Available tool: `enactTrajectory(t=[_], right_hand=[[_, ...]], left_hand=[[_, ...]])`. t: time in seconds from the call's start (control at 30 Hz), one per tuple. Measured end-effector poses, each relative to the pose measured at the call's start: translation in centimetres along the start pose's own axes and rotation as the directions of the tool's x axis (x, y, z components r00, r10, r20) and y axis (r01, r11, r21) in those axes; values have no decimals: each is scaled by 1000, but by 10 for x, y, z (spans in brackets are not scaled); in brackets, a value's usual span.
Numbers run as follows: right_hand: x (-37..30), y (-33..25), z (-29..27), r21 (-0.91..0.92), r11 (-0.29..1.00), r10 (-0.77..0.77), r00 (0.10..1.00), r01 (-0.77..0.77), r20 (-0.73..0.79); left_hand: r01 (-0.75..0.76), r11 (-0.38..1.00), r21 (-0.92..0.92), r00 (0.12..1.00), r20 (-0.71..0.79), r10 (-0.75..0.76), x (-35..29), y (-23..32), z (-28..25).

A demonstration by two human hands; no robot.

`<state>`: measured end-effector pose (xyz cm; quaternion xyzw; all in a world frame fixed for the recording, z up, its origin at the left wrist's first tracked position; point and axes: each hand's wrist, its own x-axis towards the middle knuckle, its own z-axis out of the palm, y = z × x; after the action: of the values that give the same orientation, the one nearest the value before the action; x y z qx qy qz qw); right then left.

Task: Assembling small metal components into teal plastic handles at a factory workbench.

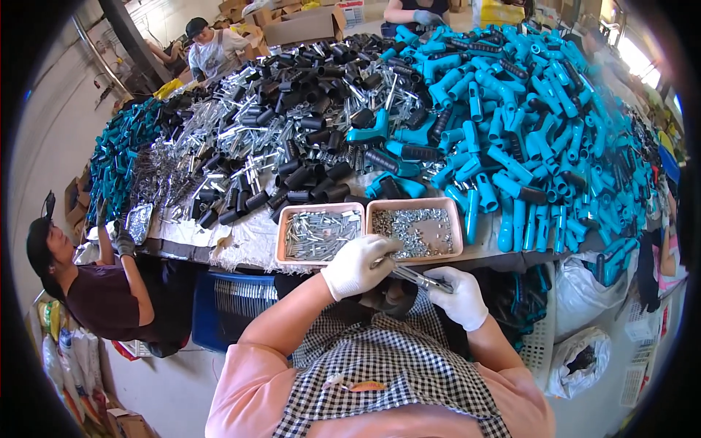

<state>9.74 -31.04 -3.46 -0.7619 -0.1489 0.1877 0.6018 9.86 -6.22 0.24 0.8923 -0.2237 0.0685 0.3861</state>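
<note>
Both my hands wear white gloves and meet in front of the table's near edge. My right hand (461,298) is closed round a slim silver metal part (418,277), which looks like a rod or tube and slants up to the left. Close over that part's far end is my left hand (359,267), its fingertips pinched together; whatever they hold is too small or hidden to name. Just beyond my hands stand two pink trays side by side. The left tray (278,244) contains silver metal pins, and the right tray (460,241) small metal pieces.
Turquoise plastic handles (511,146) are heaped on the right of the table, with black sleeves (307,80) and silver rods (241,128) left of them. A blue crate (226,306) stands below at left. Co-workers (95,292) are at the left and far sides. White sacks (584,358) sit at right.
</note>
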Motion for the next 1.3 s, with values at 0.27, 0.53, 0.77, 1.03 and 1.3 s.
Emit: enactTrajectory(t=[0.27,0.53,0.77,1.03,1.3], right_hand=[[-11,-11,8,-83,996,16,1000,-14,26],[-4,-14,18,-218,971,-88,995,96,47],[-2,-3,23,-167,983,-64,994,79,93],[23,17,1,-146,981,-136,990,130,-25],[70,5,-12,-144,975,-188,972,168,-139]], left_hand=[[12,999,-52,990,141,-4,-20,-1,0],[-81,996,-38,968,234,88,-32,0,11],[-35,999,-31,968,247,41,-32,0,14],[249,969,5,968,37,-249,38,-32,-15],[290,921,260,950,-193,-244,221,-138,2]])
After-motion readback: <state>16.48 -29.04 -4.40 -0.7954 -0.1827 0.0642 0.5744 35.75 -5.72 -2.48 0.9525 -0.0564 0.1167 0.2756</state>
